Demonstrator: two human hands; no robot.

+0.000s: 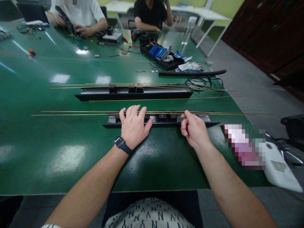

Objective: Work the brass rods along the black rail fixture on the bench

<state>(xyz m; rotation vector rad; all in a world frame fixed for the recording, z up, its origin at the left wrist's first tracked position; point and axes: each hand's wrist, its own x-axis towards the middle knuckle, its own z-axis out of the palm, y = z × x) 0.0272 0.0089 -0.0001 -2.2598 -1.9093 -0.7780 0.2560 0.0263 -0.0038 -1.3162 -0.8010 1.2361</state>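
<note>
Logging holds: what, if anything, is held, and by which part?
Right hand: apparently a gold rod, pinched partway along. Left hand: spread over the black rail; hold unclear.

Glossy green worktop (pixel 35 133), light glare (pixel 68 156) at 8 o'clock; white table (pixel 215 18) and yellow-green wall (pixel 226 8), 1 o'clock; gray floor (pixel 239 71), dark brown wooden cabinet (pixel 270 34), 2 o'clock.

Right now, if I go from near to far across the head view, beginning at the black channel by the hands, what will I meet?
Near black channel → far black channel → black strip → black tray → white table.
</note>
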